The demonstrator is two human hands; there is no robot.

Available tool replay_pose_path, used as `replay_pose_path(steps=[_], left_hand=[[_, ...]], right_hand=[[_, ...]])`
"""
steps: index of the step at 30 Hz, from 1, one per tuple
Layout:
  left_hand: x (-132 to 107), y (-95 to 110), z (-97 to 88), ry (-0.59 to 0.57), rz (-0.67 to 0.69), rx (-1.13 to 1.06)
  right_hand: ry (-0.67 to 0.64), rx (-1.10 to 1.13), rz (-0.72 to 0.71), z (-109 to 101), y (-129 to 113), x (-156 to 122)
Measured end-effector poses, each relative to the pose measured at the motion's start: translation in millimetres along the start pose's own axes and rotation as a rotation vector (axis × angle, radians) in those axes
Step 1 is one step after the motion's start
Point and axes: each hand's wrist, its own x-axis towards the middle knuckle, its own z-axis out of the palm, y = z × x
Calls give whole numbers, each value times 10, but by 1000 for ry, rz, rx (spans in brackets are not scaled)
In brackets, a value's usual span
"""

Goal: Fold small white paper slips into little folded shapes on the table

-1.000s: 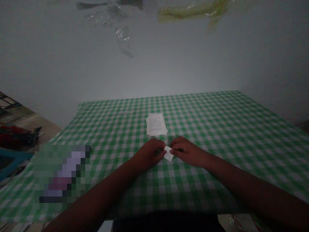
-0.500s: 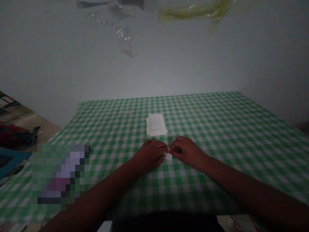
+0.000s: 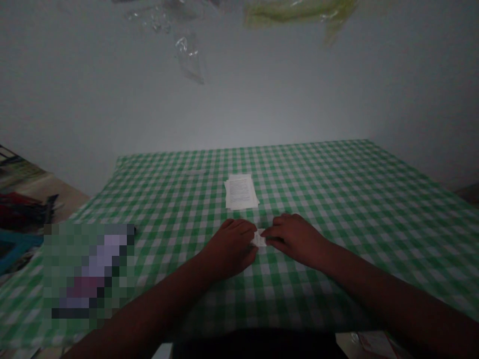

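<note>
A small white piece of printed paper (image 3: pixel 259 239), which looks folded, lies between my hands near the middle of the table. My left hand (image 3: pixel 232 247) has its fingers curled at the paper's left edge, the thumb below and the other fingers above. From the other side, my right hand (image 3: pixel 295 237) grips the right edge between thumb and forefinger. Fingers cover both ends of the paper. Just beyond the hands sits a loose stack of printed sheets (image 3: pixel 240 192), text side up, touched by neither hand.
A green and white checked cloth (image 3: pixel 329 179) covers the table. At the left lies a pixelated flat item (image 3: pixel 93 274) with a dark edge. A pale strip (image 3: pixel 196 172) rests toward the back left. The wall (image 3: pixel 280 94) rises behind the table.
My right hand has turned flatter and its fingers have come down onto the paper. The paper shows more of its printed face. My left hand has shifted slightly. The view has moved a little.
</note>
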Motion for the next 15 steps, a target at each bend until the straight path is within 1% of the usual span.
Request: replay_pose_path(steps=[2,5,9,12,15], left_hand=[[-5,-36,-16,-15,2,-16],[-29,-61,-37,-35,42,5],[-59,-19,-45,-53,58,80],[-58,44,-34,-33,12,112],[-34,80,5,7,-46,135]], right_hand=[[29,-21,9,11,0,7],[45,-19,14,19,4,24],[75,17,-7,-9,20,49],[96,65,-78,-46,12,42],[47,110,-183,-46,-23,13]])
